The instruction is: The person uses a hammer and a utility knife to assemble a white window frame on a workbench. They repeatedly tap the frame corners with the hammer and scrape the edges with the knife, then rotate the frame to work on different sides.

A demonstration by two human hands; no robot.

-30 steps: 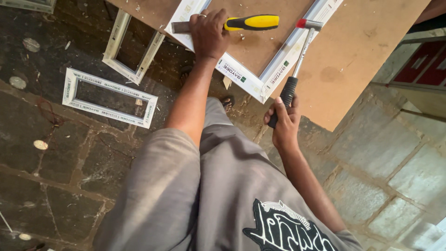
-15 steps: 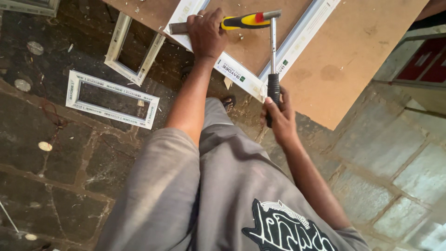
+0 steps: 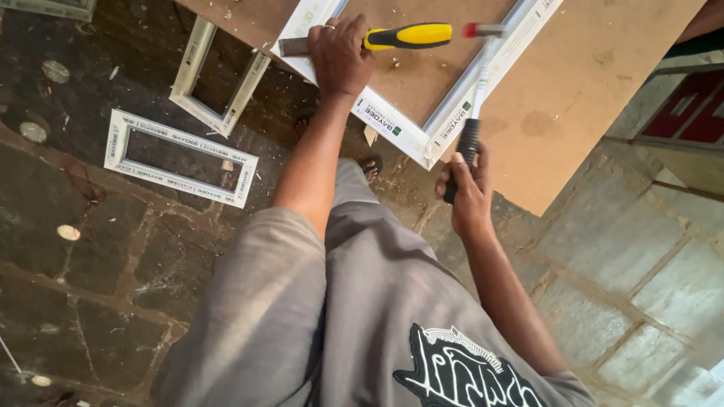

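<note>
Head view, looking down past a grey shirt: the left hand, near the top centre of the frame, is closed around a chisel with a yellow and black handle. The handle sticks out to the right of the fist, and a short stretch of dull metal blade shows at its left. That hand rests on a white window frame lying on a brown board that fills the upper right of the frame.

Lower and to the right, the right hand is clamped on the black grip of a hammer. Its shaft runs up the picture, and its red-tipped head sits at the top, just beside the yellow end of the chisel handle; whether the two touch cannot be told, as the head is slightly blurred. The shaft crosses over the right-hand bar of the white frame, close to the frame's lower corner, which points down toward the person.

Bits of pale debris lie scattered on the board around the chisel. Below the board's edge a sandalled foot shows on the dark stone floor.

Out on that floor, in the left part of the picture, lies a smaller rectangular white frame, flat on the stone. Above it, at the upper left, another small frame lies partly under the board's edge. Round pale spots dot the paving at the far left.
</note>
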